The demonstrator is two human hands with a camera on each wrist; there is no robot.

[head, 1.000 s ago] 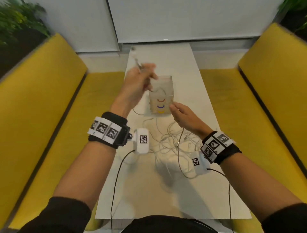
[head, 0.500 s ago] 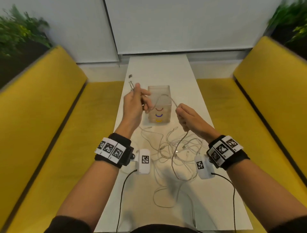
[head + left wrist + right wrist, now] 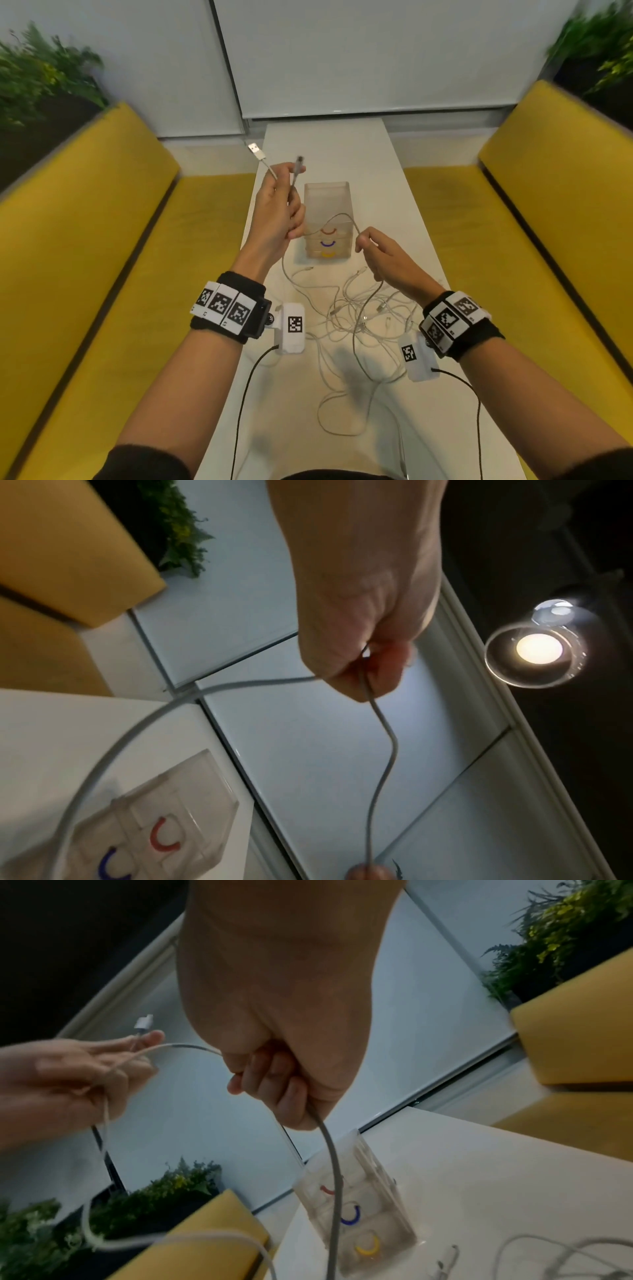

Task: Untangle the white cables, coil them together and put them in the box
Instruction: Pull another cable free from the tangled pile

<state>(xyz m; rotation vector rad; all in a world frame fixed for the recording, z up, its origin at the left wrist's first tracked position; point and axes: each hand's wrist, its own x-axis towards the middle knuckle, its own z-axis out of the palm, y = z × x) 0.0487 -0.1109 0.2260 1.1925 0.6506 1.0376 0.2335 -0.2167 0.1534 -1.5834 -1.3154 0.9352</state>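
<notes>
Over the white table [image 3: 342, 144] my left hand [image 3: 279, 205] is raised and grips two white cable ends; a USB plug [image 3: 254, 149] and a smaller plug [image 3: 300, 161] stick up from it. From that hand a cable [image 3: 339, 216] arcs across to my right hand [image 3: 368, 245], which pinches it in front of the translucent box [image 3: 327, 205]. In the left wrist view the left hand [image 3: 363, 658] grips the cable [image 3: 380, 764]. In the right wrist view the right hand [image 3: 274, 1085] grips the cable [image 3: 334, 1177] above the box [image 3: 359, 1218]. The tangled white cables [image 3: 363, 308] lie between my wrists.
Yellow bench seats [image 3: 113, 274] flank the narrow table on both sides. Plants [image 3: 41, 85] stand behind the bench backs. A loose cable loop [image 3: 329, 411] lies near the table's front edge. Black wrist-camera leads [image 3: 246, 394] hang from both wrists.
My right hand left the box front and took hold of a cable stretch. My left hand came down and back, and a second plug now stands up from it.
</notes>
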